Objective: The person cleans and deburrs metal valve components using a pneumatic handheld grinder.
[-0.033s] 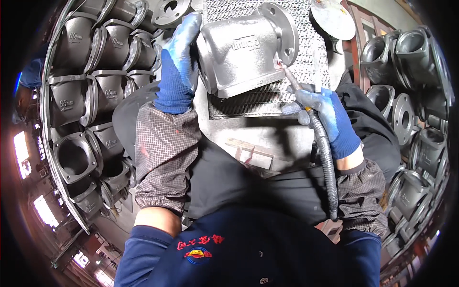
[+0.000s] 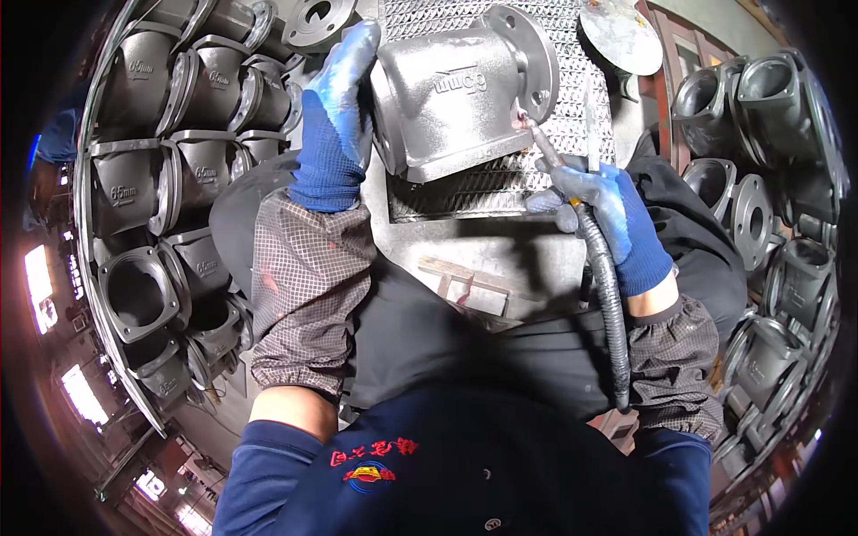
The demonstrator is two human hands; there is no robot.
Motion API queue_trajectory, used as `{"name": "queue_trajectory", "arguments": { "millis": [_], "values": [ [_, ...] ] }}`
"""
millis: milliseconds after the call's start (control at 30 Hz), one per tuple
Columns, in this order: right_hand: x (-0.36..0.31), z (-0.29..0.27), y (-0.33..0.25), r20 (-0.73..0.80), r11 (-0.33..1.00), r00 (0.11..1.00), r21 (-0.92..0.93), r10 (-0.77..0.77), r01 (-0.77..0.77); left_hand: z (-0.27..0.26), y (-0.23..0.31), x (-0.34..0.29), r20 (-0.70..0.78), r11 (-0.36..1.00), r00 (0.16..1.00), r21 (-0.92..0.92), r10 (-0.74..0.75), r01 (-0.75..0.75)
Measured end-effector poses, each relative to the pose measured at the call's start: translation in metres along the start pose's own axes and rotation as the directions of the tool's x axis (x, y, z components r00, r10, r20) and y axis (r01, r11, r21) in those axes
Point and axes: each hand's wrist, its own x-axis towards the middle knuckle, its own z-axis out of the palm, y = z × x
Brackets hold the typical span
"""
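1. A person looks down at a metal mesh table, both forearms reaching up into view from the lower edge.
2. A grey cast valve body with round flanges lies on its side on the mesh, near the top middle of the view.
3. The left hand, in a blue glove, is open with fingers stretched flat against the left flange of the valve body, steadying it.
4. The right hand, also in a blue glove, is closed around a slim grinder, thumb and fingers wrapped tight.
5. The grinder's tip touches the right flange of the valve body, at its lower edge.
6. A dark ribbed hose runs from the grinder down past the right wrist.
7. Both forearms wear checked sleeve covers over blue sleeves.
8. Many dark castings stand stacked on the left, and more castings sit on the right.
9. A round metal disc lies at the table's far right corner.
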Motion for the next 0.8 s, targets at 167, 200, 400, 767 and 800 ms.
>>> {"name": "queue_trajectory", "arguments": {
  "millis": [167,200,400,767,800],
  "values": [
    [-0.012,-0.007,-0.007,-0.023,0.997,0.999,0.069,-0.038,0.039,0.019,0.033,0.014,-0.027,0.876,0.974,-0.443,-0.226,0.191],
    [-0.015,-0.009,-0.011,0.009,0.993,0.997,-0.092,-0.073,0.074,0.018,0.041,0.017,0.004,0.769,0.926,-0.556,-0.377,0.315],
    [-0.032,-0.018,-0.033,-0.085,0.996,0.996,-0.090,0.005,-0.013,0.020,0.037,0.024,-0.088,0.996,0.996,-0.091,-0.023,0.015],
    [-0.033,-0.039,-0.016,-0.029,0.823,0.827,-0.123,-0.561,0.554,0.054,0.078,0.066,0.196,0.661,0.792,-0.458,-0.578,0.595],
    [-0.032,-0.037,-0.018,-0.010,0.715,0.766,-0.368,-0.643,0.595,0.054,0.083,0.072,0.225,0.788,0.825,-0.249,-0.518,0.563]
  ]
}}
